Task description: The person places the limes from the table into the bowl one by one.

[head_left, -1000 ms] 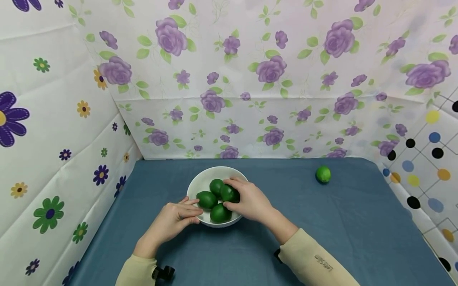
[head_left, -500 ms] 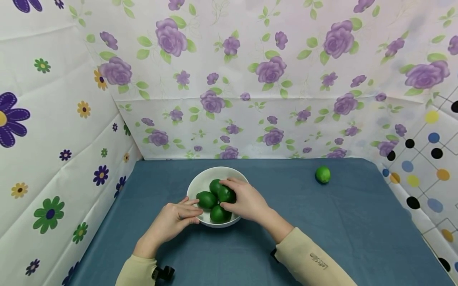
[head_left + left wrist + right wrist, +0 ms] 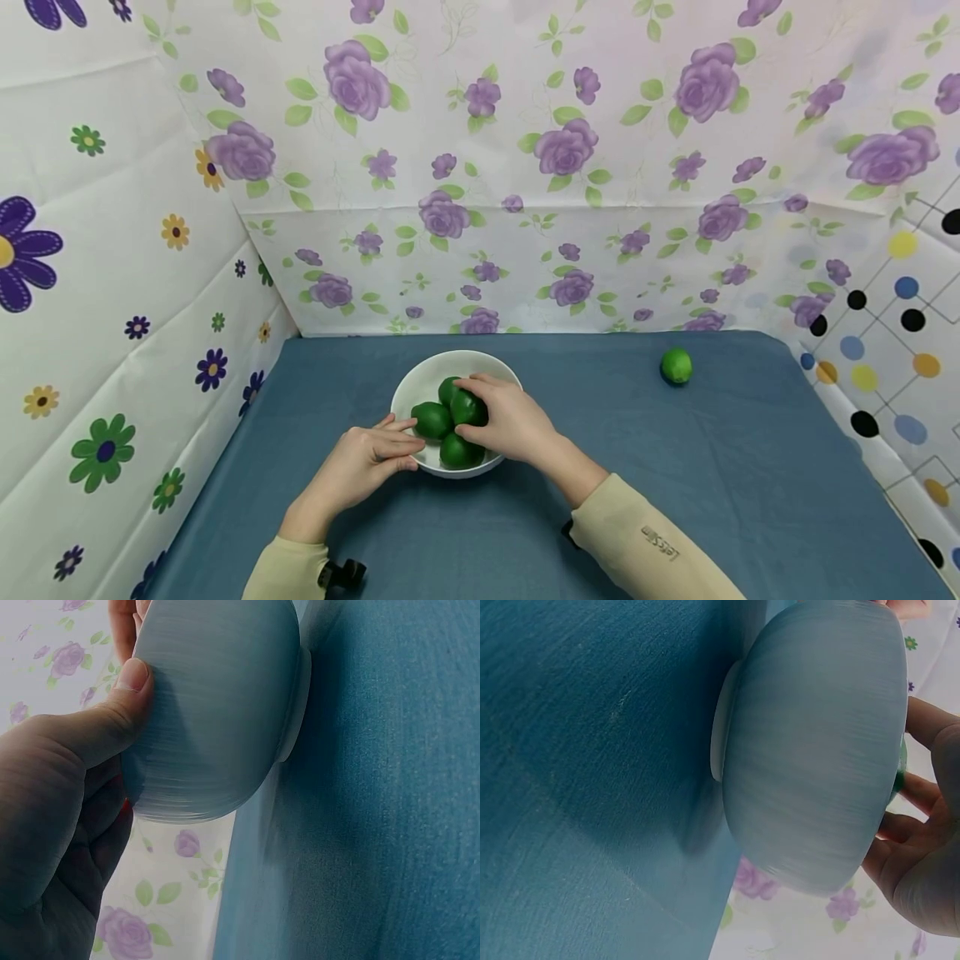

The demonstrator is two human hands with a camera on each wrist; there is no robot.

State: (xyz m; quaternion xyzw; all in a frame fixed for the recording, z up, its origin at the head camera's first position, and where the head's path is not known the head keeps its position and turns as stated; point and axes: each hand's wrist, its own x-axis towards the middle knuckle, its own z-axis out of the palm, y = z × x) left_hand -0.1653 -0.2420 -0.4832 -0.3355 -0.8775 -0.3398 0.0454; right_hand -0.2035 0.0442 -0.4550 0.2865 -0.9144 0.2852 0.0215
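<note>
A white bowl stands on the blue cloth in the head view, with several dark green limes inside. At its near left rim my left hand pinches the edge; the left wrist view shows the thumb against the outer wall. My right hand reaches over the right rim and grips one dark lime between thumb and fingers, close against the others. In the right wrist view the bowl's wall hides most of that lime.
A single brighter green lime lies at the back right of the blue cloth. Flower-patterned sheets rise behind and on the left; a dotted sheet hangs on the right.
My right hand has shifted slightly left with the lime in its fingers, partly covering the lime at the back. My left hand and the bowl have stayed put.
</note>
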